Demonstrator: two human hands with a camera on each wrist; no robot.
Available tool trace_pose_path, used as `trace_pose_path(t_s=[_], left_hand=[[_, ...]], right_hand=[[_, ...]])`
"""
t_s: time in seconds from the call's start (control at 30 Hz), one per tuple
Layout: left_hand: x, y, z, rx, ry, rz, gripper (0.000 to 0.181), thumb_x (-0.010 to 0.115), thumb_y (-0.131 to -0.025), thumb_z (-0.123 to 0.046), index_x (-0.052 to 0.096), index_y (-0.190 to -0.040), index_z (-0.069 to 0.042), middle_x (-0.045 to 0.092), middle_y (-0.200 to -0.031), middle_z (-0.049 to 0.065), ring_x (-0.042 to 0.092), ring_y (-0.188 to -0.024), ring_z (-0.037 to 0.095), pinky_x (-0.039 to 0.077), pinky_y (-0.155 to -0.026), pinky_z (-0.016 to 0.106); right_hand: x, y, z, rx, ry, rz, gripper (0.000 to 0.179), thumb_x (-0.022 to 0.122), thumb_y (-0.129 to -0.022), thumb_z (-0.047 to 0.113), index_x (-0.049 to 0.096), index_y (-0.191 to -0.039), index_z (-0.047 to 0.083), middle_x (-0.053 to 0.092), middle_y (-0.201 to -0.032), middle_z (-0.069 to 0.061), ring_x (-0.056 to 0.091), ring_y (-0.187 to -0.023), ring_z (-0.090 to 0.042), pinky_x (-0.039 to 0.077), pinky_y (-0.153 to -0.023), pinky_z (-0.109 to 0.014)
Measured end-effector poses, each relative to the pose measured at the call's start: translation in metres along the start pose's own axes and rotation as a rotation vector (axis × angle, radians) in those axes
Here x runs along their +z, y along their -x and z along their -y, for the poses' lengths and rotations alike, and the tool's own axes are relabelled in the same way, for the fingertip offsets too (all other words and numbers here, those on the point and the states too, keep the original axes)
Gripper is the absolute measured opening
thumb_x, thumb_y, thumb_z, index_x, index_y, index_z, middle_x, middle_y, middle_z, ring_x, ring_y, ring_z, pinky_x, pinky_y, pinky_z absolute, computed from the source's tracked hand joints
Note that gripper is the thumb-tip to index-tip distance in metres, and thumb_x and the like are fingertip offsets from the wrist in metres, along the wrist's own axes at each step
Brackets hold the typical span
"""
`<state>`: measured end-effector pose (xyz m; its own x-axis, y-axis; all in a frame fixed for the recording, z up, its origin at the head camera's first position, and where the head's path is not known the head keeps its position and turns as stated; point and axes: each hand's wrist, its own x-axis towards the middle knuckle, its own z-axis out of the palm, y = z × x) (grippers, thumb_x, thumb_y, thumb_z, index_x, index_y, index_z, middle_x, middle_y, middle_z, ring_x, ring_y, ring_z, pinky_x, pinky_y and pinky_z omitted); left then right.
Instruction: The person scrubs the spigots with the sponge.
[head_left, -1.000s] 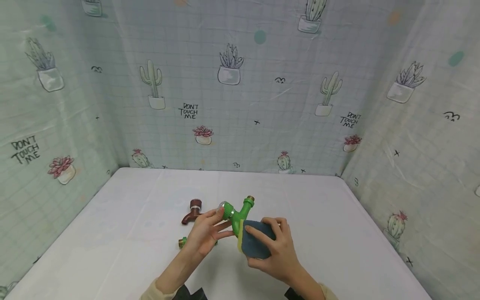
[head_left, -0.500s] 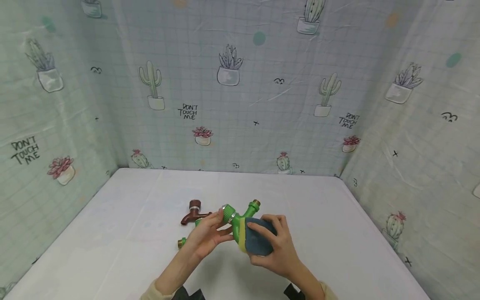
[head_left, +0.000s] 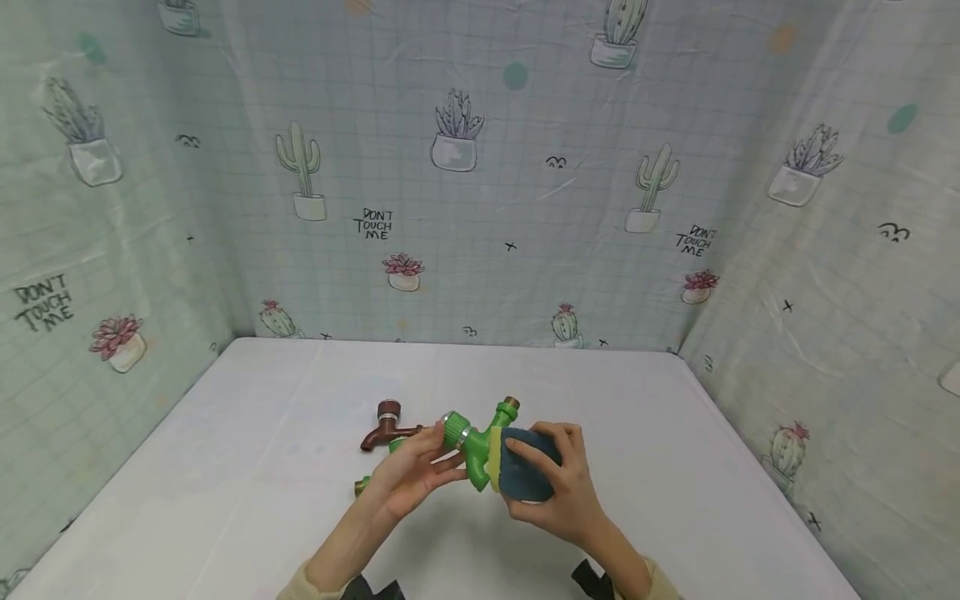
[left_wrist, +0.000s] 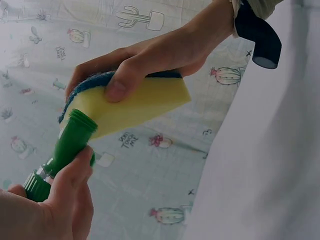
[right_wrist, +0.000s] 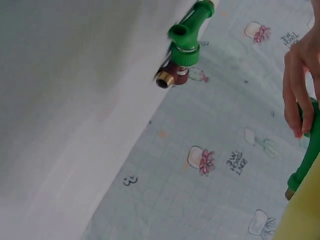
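In the head view my left hand holds a green faucet by its ribbed knob, up above the table. The brass threaded end points up and to the right, and the spout hangs down. My right hand grips a sponge, blue on the scouring side and yellow on the other. Its yellow side meets the faucet's body. The left wrist view shows the thumb pressing into the yellow foam, with the green spout overlapping its lower edge. Only a yellow corner of the sponge shows in the right wrist view.
A brown faucet lies on the white table behind my left forearm. Another green faucet lies nearer, partly hidden by that hand; the right wrist view shows it overlapping the brown one. A cactus-print curtain encloses the back and sides.
The sponge has shifted right along the held faucet, uncovering more of its spout. The faucet has tilted slightly to the right. Both hands keep their grip.
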<state>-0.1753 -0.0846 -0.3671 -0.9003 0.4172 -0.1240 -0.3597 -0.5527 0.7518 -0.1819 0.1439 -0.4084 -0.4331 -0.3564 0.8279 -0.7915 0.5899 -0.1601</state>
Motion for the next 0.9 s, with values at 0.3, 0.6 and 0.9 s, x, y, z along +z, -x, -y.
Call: trace_pose_path(t_s=[0.3,0.6,0.9], left_hand=[[-0.005,-0.001,0.001,0.011,-0.056,0.137,0.027,0.040,-0.095,-0.018,0.050,-0.119,-0.009,0.059,-0.105,0.001,0.057,-0.105,0.021,0.048,-0.089,0.041],[-0.005,-0.004,0.008,-0.056,-0.377,0.144,0.062,0.050,-0.091,-0.022,0.019,-0.140,0.000,0.051,-0.124,0.023,0.059,-0.104,0.031,0.050,-0.087,0.037],[0.001,-0.010,-0.001,0.003,-0.230,0.086,0.042,0.050,-0.091,-0.012,0.038,-0.129,0.003,0.040,-0.126,0.018,0.057,-0.104,0.019,0.048,-0.089,0.036]], right_hand=[[-0.006,0.006,-0.001,0.307,-0.317,-0.002,0.060,0.070,-0.065,0.008,0.049,-0.121,0.013,0.044,-0.114,-0.005,0.036,-0.099,-0.009,0.039,-0.072,-0.027],[-0.016,-0.004,0.004,0.393,-0.538,0.012,0.056,0.062,-0.072,-0.001,0.043,-0.124,0.009,0.045,-0.114,0.002,0.042,-0.092,-0.007,0.039,-0.071,-0.023],[-0.013,0.003,-0.001,0.143,-0.367,0.162,0.058,0.073,-0.067,0.019,0.051,-0.121,0.021,0.042,-0.117,-0.006,0.033,-0.105,-0.013,0.043,-0.075,-0.031]])
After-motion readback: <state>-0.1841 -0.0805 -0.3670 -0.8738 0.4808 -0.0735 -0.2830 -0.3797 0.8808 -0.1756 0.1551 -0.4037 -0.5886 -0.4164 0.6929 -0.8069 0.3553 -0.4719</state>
